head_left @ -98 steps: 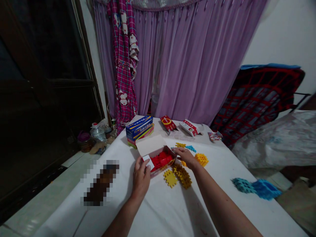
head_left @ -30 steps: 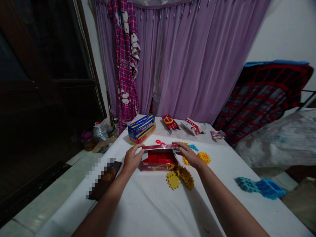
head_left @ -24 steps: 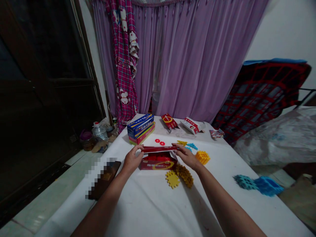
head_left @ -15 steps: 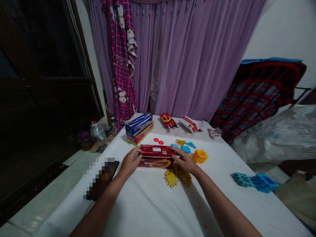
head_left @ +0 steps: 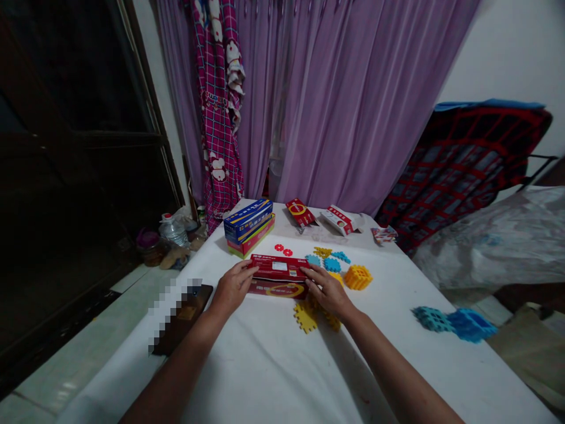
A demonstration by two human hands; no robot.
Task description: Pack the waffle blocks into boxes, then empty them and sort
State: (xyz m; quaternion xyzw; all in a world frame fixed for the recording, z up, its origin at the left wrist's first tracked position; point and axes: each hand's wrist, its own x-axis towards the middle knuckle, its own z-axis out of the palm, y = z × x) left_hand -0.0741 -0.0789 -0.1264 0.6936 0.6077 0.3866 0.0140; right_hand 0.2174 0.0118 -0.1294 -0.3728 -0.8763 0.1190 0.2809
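A long red cardboard box point(head_left: 279, 290) lies crosswise on the white-covered table, its top flap point(head_left: 282, 268) folded over and a thin dark gap showing along the front edge. My left hand point(head_left: 233, 285) grips the box's left end, fingers on the flap and thumb at the front. Around the right end is my right hand point(head_left: 327, 290), its fingertips on top of the flap. Just below that hand lie yellow toothed plastic pieces point(head_left: 306, 317), partly covered by it. Behind it sit blue toothed pieces point(head_left: 332, 265) and a yellow block of stacked pieces point(head_left: 358, 277).
A blue box point(head_left: 248, 221) rests on a pink-and-green box point(head_left: 251, 238) at the back left. Opened red cartons point(head_left: 301, 213) lie at the far edge. Blue lattice pieces point(head_left: 472, 325) are at the right, a dark phone-like slab point(head_left: 185, 315) at the left edge.
My right fingers have shifted slightly inward over the flap, and the left fingers lie a little further onto it. The box stays in about the same place.
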